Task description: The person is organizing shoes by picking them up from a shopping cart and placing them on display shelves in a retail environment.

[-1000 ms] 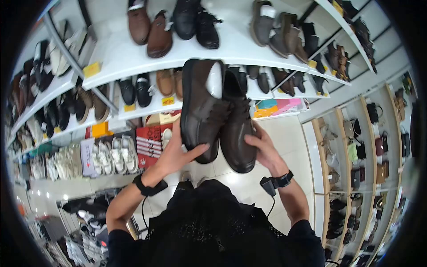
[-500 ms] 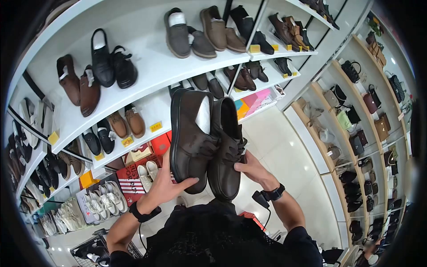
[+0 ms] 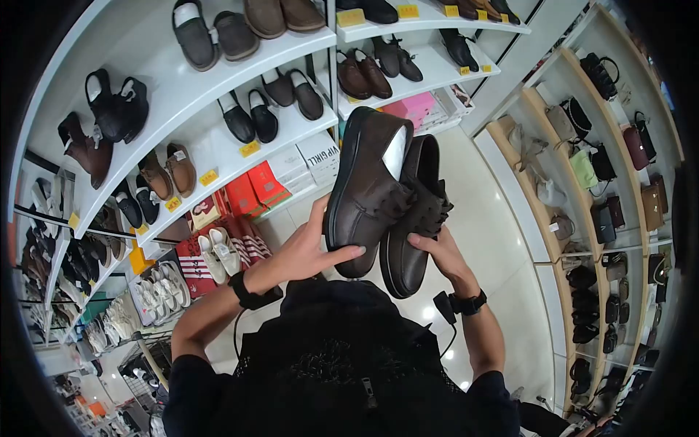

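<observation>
Two dark brown leather lace-up shoes are held side by side in front of my chest, toes towards me. My left hand (image 3: 312,247) grips the left shoe (image 3: 362,207) by its outer side near the toe, thumb across the front. White paper stuffing (image 3: 394,154) shows in that shoe's opening. The right shoe (image 3: 408,255) sits a little lower and touches the left one. Around its outer side is my right hand (image 3: 440,255), with the thumb on top by the laces. The fingers under both shoes are hidden.
Curved white shelves (image 3: 211,95) with several pairs of shoes and yellow price tags stand ahead and left. Red shoe boxes (image 3: 256,188) and white sneakers (image 3: 218,255) are below. Wooden shelves (image 3: 542,193) with handbags line the right, beyond a pale tiled floor (image 3: 466,193).
The view has turned and shifted rightward along the shelves. Both hands still hold the pair, which now appears further right and higher in view, slightly more tilted.
</observation>
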The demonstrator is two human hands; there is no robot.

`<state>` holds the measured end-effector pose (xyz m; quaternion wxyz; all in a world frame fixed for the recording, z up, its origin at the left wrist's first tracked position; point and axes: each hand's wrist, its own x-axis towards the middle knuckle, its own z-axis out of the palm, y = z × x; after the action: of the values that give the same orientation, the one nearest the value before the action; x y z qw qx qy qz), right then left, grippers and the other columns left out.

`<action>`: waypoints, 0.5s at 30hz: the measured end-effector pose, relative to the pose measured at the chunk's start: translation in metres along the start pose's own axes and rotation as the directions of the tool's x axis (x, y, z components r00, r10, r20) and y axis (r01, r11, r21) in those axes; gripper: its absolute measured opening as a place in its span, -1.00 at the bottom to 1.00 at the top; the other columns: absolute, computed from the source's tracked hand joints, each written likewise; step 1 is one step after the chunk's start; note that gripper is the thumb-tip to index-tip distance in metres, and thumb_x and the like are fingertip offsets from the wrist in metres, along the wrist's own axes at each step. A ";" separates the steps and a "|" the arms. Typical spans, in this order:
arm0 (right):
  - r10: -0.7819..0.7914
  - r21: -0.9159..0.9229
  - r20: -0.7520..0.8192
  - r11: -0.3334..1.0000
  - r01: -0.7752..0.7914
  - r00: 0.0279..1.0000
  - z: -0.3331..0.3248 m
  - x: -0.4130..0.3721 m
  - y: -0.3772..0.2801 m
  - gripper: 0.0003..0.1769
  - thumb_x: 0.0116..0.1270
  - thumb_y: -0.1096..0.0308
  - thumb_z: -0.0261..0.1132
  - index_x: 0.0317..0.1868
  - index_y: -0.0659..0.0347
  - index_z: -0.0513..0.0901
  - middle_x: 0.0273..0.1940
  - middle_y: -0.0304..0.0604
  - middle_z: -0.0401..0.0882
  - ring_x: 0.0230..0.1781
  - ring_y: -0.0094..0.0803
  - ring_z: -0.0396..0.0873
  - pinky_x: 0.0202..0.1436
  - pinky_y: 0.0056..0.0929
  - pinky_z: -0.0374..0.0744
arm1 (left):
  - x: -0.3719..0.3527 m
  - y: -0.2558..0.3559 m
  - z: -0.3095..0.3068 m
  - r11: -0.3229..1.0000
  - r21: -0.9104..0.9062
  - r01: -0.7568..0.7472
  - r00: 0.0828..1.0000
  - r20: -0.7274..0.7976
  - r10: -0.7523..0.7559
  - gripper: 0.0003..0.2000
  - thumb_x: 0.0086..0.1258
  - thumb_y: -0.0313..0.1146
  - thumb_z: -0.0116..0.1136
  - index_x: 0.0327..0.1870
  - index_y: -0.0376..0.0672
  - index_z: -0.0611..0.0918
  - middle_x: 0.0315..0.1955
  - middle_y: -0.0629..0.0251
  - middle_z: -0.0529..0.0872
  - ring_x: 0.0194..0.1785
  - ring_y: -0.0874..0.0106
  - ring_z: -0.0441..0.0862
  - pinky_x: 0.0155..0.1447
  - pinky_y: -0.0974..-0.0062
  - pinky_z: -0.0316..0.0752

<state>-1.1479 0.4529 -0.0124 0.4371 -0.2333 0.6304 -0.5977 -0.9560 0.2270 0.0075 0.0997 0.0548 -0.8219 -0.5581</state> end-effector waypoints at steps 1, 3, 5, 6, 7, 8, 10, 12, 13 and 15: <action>0.012 0.007 0.001 1.000 -0.012 1.000 -0.012 -0.002 -0.002 -0.21 0.24 0.08 0.53 0.33 0.41 0.47 0.15 -0.02 0.63 0.18 -0.29 0.58 0.35 -0.32 0.46 | 0.012 -0.002 0.010 0.999 -0.043 -0.019 0.999 0.026 0.021 -0.03 0.37 -0.19 0.45 0.55 -0.30 -0.05 0.35 -0.20 0.41 0.41 0.12 0.46 0.46 0.23 0.35; 0.062 0.010 -0.053 0.998 -0.062 0.997 -0.035 -0.005 -0.005 -0.23 0.25 0.10 0.52 0.31 0.42 0.48 0.15 -0.02 0.63 0.18 -0.30 0.58 0.35 -0.32 0.47 | 0.036 -0.006 0.026 0.994 -0.111 -0.001 0.999 0.053 0.007 -0.05 0.38 -0.21 0.45 0.54 -0.32 -0.04 0.37 -0.13 0.38 0.42 0.21 0.42 0.48 0.28 0.32; 0.078 0.028 -0.111 0.997 -0.075 0.991 -0.046 -0.002 -0.014 -0.22 0.25 0.13 0.53 0.33 0.43 0.45 0.16 -0.03 0.62 0.16 -0.32 0.59 0.32 -0.33 0.49 | 0.056 -0.007 0.036 0.963 -0.251 0.102 0.991 0.111 -0.076 -0.05 0.38 -0.21 0.45 0.55 -0.32 -0.04 0.35 -0.10 0.40 0.43 0.25 0.41 0.48 0.32 0.31; 0.069 0.033 -0.157 0.997 -0.065 0.985 -0.054 0.003 -0.021 -0.21 0.24 0.15 0.54 0.34 0.42 0.44 0.15 -0.03 0.62 0.15 -0.32 0.59 0.31 -0.33 0.50 | 0.067 -0.010 0.043 0.950 -0.293 0.111 0.990 0.114 -0.081 -0.10 0.41 -0.24 0.42 0.54 -0.33 0.01 0.34 -0.03 0.41 0.42 0.30 0.41 0.48 0.33 0.31; 0.064 0.037 -0.202 0.998 -0.057 0.977 -0.062 0.009 -0.024 -0.20 0.24 0.16 0.54 0.35 0.42 0.42 0.14 -0.03 0.62 0.14 -0.32 0.60 0.29 -0.34 0.51 | 0.081 -0.012 0.048 0.947 -0.295 0.126 0.988 0.123 -0.093 -0.10 0.41 -0.24 0.42 0.54 -0.33 0.01 0.34 -0.03 0.41 0.42 0.30 0.41 0.48 0.33 0.31; 0.019 0.006 -0.258 1.000 -0.018 0.966 -0.070 0.017 -0.023 -0.19 0.23 0.17 0.56 0.35 0.42 0.41 0.11 -0.03 0.63 0.11 -0.33 0.60 0.26 -0.35 0.52 | 0.095 -0.014 0.053 0.924 -0.350 0.153 0.985 0.125 -0.115 -0.13 0.42 -0.30 0.39 0.56 -0.34 0.03 0.37 0.00 0.39 0.45 0.32 0.38 0.51 0.32 0.28; 0.035 -0.016 -0.280 0.999 -0.041 0.959 -0.091 0.037 -0.027 -0.21 0.22 0.12 0.56 0.29 0.42 0.43 0.09 -0.02 0.63 0.07 -0.33 0.62 0.23 -0.34 0.54 | 0.125 -0.016 0.060 0.869 -0.455 0.196 0.980 0.114 -0.161 -0.21 0.47 -0.32 0.33 0.56 -0.36 0.11 0.42 0.06 0.37 0.47 0.36 0.34 0.53 0.34 0.25; 0.065 -0.002 -0.289 0.998 -0.068 0.955 -0.115 0.059 -0.026 -0.19 0.20 0.08 0.57 0.28 0.43 0.43 0.07 0.01 0.62 0.05 -0.31 0.62 0.19 -0.35 0.56 | 0.154 -0.024 0.061 0.816 -0.518 0.255 0.967 0.133 -0.218 -0.23 0.49 -0.28 0.31 0.56 -0.36 0.12 0.34 0.08 0.45 0.39 0.37 0.42 0.47 0.37 0.32; 0.080 -0.014 -0.297 0.996 -0.088 0.951 -0.127 0.072 -0.028 -0.17 0.20 0.06 0.57 0.27 0.44 0.43 0.06 0.04 0.62 0.04 -0.30 0.63 0.17 -0.35 0.58 | 0.170 -0.032 0.061 0.820 -0.519 0.241 0.971 0.134 -0.201 -0.23 0.49 -0.28 0.30 0.56 -0.35 0.11 0.35 0.08 0.45 0.39 0.37 0.42 0.47 0.36 0.32; 0.093 -0.047 -0.306 0.993 -0.113 0.947 -0.145 0.092 -0.041 -0.15 0.19 0.04 0.57 0.27 0.46 0.42 0.05 0.08 0.61 0.03 -0.28 0.64 0.15 -0.35 0.60 | 0.197 -0.038 0.061 0.808 -0.526 0.266 0.964 0.140 -0.226 -0.23 0.49 -0.30 0.28 0.57 -0.34 0.10 0.36 0.08 0.44 0.40 0.35 0.43 0.47 0.35 0.32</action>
<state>-1.3246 0.4501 -0.0125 0.3580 -0.1194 0.7200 -0.5824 -1.1622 0.2291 -0.0293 0.0091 0.1109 -0.6200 -0.7766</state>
